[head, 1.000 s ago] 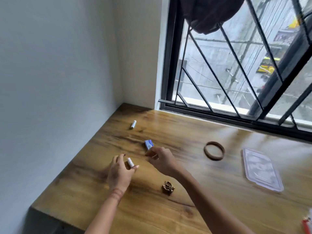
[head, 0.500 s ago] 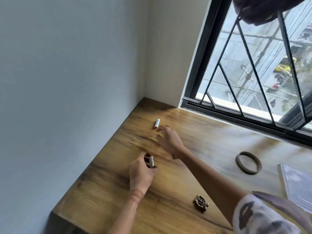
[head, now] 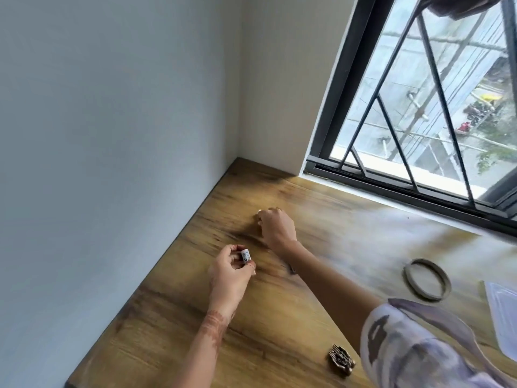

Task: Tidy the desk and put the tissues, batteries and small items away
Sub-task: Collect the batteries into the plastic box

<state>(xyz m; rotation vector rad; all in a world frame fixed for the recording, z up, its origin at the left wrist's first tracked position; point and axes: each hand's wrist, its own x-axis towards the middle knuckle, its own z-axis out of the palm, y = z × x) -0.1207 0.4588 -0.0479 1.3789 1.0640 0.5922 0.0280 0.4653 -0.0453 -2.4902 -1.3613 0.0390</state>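
My left hand (head: pixel 230 271) hovers just above the wooden desk (head: pixel 321 242) and pinches a small white battery (head: pixel 245 254) between thumb and fingers. Farther back, my right hand (head: pixel 277 228) lies knuckles-up on the desk with its fingers curled down over the spot where a second white battery lay. That battery is hidden under the fingers. The right forearm and its patterned sleeve (head: pixel 414 345) cross the desk from the lower right.
A brown ring (head: pixel 426 280) lies on the desk at the right, and a clear plastic lid (head: pixel 503 317) sits at the right edge of view. A small bronze clip (head: pixel 342 359) lies near the front. A white wall borders the desk's left side; a barred window runs along the back.
My right hand has reached back from beside my left hand and closed over the far battery, which no longer shows. The left hand kept its battery. The view swung left.
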